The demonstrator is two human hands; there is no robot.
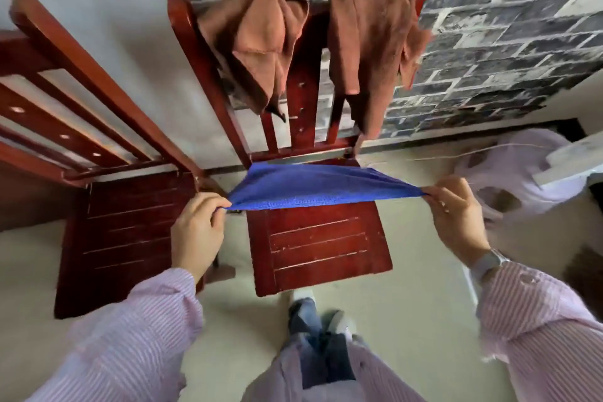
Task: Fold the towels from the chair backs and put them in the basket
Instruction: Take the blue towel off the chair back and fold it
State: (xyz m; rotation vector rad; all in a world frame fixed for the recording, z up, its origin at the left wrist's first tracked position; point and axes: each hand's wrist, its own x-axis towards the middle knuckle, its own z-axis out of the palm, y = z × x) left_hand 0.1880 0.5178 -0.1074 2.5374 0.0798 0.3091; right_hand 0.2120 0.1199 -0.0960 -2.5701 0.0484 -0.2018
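I am holding one blue towel (321, 188) stretched out flat between my hands, over the back part of the seat of the middle chair (321, 248). My left hand (197, 227) is pinching its left corner between thumb and curled fingers, and my right hand (456, 215) is pinching the right corner the same way. I am seeing two red wooden chairs: the one under the towel and a second chair (107, 232) just beside it on my left, its back bare. Two brown towels are hanging over the back of the middle chair, a left brown towel (261, 42) and a right brown towel (368, 39), both crumpled and drooping over the slats. A dark brick-patterned wall (509, 29) is standing behind them. I am wearing a wristwatch (487, 263) on my right wrist.
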